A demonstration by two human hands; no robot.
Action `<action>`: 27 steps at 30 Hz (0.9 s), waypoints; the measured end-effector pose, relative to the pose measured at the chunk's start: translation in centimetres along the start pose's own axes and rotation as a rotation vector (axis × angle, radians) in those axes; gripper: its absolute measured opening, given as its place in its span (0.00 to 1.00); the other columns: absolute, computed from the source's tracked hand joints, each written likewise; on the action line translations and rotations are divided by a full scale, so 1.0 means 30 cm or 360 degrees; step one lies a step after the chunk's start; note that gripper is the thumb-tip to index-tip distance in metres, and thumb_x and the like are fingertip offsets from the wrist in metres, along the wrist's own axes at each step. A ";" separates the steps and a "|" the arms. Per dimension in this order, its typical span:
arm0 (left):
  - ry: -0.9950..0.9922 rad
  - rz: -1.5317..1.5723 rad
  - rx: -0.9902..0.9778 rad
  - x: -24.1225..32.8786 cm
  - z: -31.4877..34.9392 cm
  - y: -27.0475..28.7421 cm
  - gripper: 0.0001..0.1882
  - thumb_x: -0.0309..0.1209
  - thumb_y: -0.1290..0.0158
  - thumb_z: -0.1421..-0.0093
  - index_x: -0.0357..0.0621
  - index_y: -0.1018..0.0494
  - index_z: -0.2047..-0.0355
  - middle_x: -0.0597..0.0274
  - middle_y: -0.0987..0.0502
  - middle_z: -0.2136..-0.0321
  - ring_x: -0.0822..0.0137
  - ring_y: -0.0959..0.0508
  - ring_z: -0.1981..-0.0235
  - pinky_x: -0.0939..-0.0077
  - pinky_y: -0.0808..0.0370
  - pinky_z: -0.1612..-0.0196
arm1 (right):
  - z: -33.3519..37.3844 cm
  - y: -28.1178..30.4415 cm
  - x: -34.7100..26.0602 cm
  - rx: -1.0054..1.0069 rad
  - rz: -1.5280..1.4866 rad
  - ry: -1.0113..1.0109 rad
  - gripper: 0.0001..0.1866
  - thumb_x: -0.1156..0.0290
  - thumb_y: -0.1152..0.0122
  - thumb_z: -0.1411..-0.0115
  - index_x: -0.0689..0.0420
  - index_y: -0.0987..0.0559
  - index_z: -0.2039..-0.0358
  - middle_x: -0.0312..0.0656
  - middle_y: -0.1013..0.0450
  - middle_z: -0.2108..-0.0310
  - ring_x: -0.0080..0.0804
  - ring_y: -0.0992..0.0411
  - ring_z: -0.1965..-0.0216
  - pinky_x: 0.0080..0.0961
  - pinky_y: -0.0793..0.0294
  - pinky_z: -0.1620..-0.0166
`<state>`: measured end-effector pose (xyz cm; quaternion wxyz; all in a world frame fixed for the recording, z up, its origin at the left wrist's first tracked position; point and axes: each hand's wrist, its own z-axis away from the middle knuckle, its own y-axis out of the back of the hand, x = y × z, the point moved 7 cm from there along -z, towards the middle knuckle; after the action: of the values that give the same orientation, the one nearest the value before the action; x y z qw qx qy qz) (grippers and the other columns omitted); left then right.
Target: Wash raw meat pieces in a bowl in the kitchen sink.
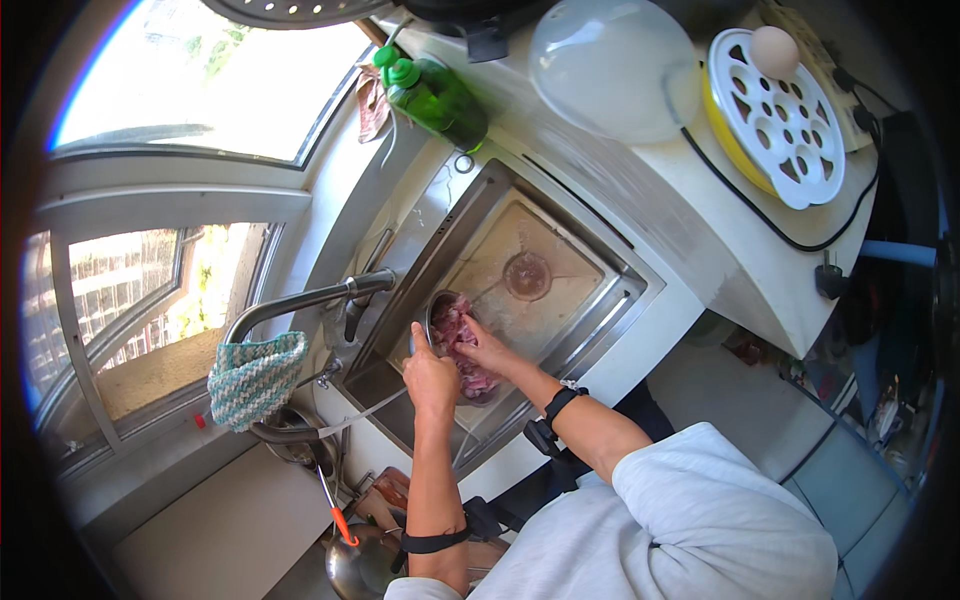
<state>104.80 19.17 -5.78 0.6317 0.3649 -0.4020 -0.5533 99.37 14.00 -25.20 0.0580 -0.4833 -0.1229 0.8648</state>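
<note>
In the sink (590,262), pink pieces of raw meat (478,382) lie in a heap at its near left side. A curved metal rim (431,312) shows around the far end of the heap; the rest of that vessel is mostly hidden by meat and hands. My left hand (432,380) is closed at the vessel's left side, where a small bluish-grey part shows by the fingers. My right hand (487,350) reaches in from the right, thumb and fingers pressed around some of the meat.
A curved faucet (310,295) with a knitted cloth (258,378) hanging on it rises left of the sink. A green bottle (437,103) stands beyond. On the right counter are a translucent lid (615,68) and an egg (775,52) on a white perforated tray (745,120). A black cord (735,205) trails there.
</note>
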 end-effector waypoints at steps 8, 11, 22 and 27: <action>0.0008 -0.0101 0.0007 0.091 0.015 0.064 0.38 0.23 0.50 0.51 0.30 0.42 0.36 0.34 0.22 0.70 0.38 0.23 0.65 0.52 0.25 0.55 | -0.029 -0.011 0.015 0.0049 -0.0111 0.0180 0.43 0.54 0.41 0.38 0.55 0.49 0.30 0.57 0.46 0.33 0.50 0.48 0.32 0.39 0.46 0.32; -0.0035 -0.0157 0.0031 0.120 0.015 0.066 0.38 0.23 0.50 0.51 0.30 0.41 0.37 0.34 0.21 0.70 0.39 0.23 0.64 0.53 0.25 0.55 | -0.039 -0.018 0.018 0.0105 -0.0166 0.0280 0.42 0.55 0.41 0.38 0.55 0.49 0.30 0.58 0.45 0.34 0.51 0.46 0.33 0.40 0.46 0.33; -0.0141 -0.0211 0.0167 0.148 0.020 0.070 0.35 0.23 0.49 0.50 0.26 0.39 0.39 0.37 0.21 0.72 0.40 0.22 0.68 0.53 0.24 0.59 | 0.011 0.007 -0.035 0.0159 0.0203 0.0092 0.41 0.50 0.51 0.37 0.51 0.53 0.29 0.61 0.47 0.36 0.59 0.47 0.35 0.43 0.46 0.33; -0.0174 -0.0210 0.0202 0.190 0.029 0.080 0.34 0.23 0.49 0.50 0.27 0.38 0.40 0.36 0.22 0.73 0.40 0.22 0.69 0.53 0.24 0.60 | -0.008 0.010 -0.015 0.0195 0.0237 0.0068 0.42 0.48 0.53 0.37 0.49 0.56 0.29 0.62 0.47 0.36 0.61 0.47 0.35 0.43 0.46 0.34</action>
<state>105.35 13.78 -2.67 0.5466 0.3991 -0.4454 -0.5861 99.82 13.65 -25.04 0.0256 -0.5051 -0.0322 0.8621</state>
